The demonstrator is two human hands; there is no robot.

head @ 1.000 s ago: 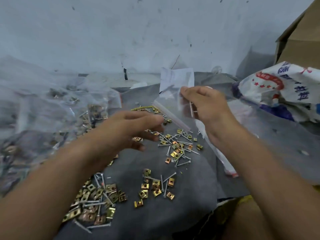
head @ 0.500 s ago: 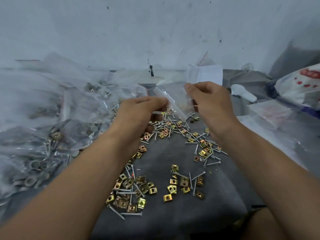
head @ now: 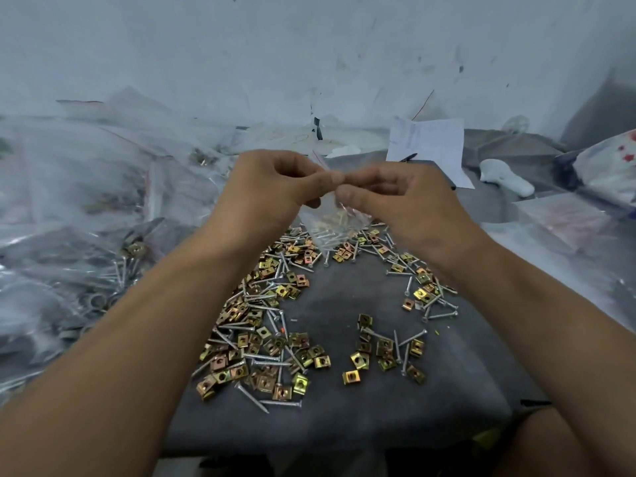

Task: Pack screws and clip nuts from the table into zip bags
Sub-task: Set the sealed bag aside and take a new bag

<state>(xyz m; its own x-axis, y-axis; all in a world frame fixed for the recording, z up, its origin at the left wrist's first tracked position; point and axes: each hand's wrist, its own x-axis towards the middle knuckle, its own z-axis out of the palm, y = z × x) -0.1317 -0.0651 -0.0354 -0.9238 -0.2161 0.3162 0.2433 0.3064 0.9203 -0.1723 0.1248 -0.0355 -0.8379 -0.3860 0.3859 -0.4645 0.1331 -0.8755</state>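
— Both hands are up together over the far part of the surface [head: 344,425]. Why so close?

— They share one small zip bag [head: 335,226]. The left hand [head: 275,187] has thumb and curled fingers pinched on the bag's top edge, and the right hand [head: 395,197] pinches the same edge just beside it, fingertips almost touching. Judging by that, they are working the zip strip, probably pressing it closed, though I can't tell whether the seal is open or shut.

— And the big heap on the left?

— A pile of clear bags [head: 86,208], some with metal parts showing through. It looks like the place for finished packs, kept off to one side, out of the work area.

— Where is the bag in hand relative to the loose parts?

— It hangs just below the fingertips, between the two wrists, with screws and a few brass-coloured pieces visible inside. Its bottom dangles right above the far end of the loose spread.

— And what's left to pack?

— Plenty. Clip nuts [head: 261,356] and screws [head: 265,358] lie mixed beneath the forearms, with a smaller cluster nearer the right arm.

— Anything behind?

— A sheet of paper [head: 430,146] near the wall.
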